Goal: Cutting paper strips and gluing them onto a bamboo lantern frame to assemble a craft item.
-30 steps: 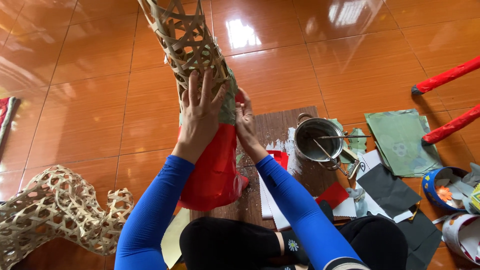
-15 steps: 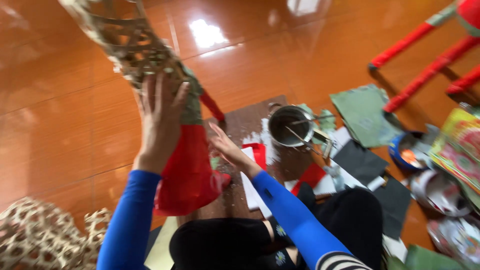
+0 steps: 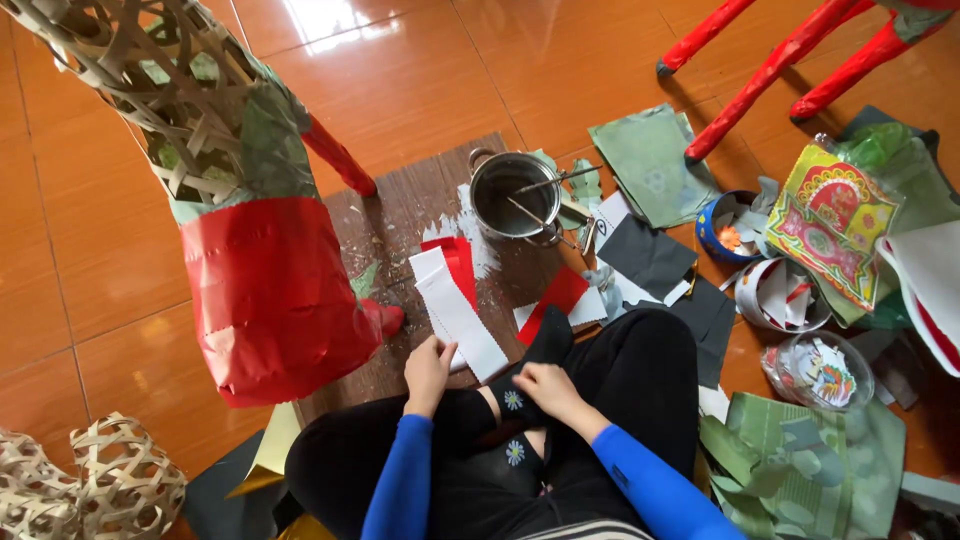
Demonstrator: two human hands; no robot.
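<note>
A tall woven bamboo frame (image 3: pixel 170 100) stands at the left on the wooden board (image 3: pixel 415 205), its lower part wrapped in red paper (image 3: pixel 270 300) with green paper (image 3: pixel 270 140) above. My left hand (image 3: pixel 428 372) is low by my knee, its fingers closed on the near end of a white paper strip (image 3: pixel 462 312) that lies beside a red strip (image 3: pixel 460 262). My right hand (image 3: pixel 548 388) rests on my black-socked foot and holds nothing. Neither hand touches the frame.
A metal pot (image 3: pixel 515 195) with sticks in it stands on the board. Paper sheets, a blue tin (image 3: pixel 728 225), a tape roll (image 3: pixel 775 295) and a clear tub (image 3: pixel 825 370) lie at the right. Red legs (image 3: pixel 770 70) stand behind. A bare woven piece (image 3: pixel 100 485) lies lower left.
Both hands have let go of the wrapped frame and come down to my lap, the left onto the white strip. The view has tilted down and to the right.
</note>
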